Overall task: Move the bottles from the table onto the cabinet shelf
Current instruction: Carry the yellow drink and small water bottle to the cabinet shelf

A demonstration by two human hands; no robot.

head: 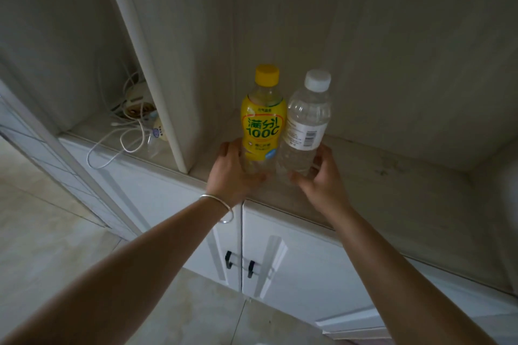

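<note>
Two bottles stand upright side by side on the cabinet shelf (386, 176), touching each other. The yellow-labelled bottle (263, 123) has a yellow cap and sits on the left. The clear water bottle (307, 120) with a white cap and white label is on the right. My left hand (234, 173) wraps the base of the yellow bottle; a silver bangle is on that wrist. My right hand (322, 176) wraps the base of the clear bottle. Both bottle bottoms are partly hidden by my fingers.
A vertical divider panel (157, 87) bounds the shelf on the left. Beyond it lie tangled white cables and a small device (134, 120). Below the shelf are white cabinet doors with black handles (239, 263). The floor is pale tile.
</note>
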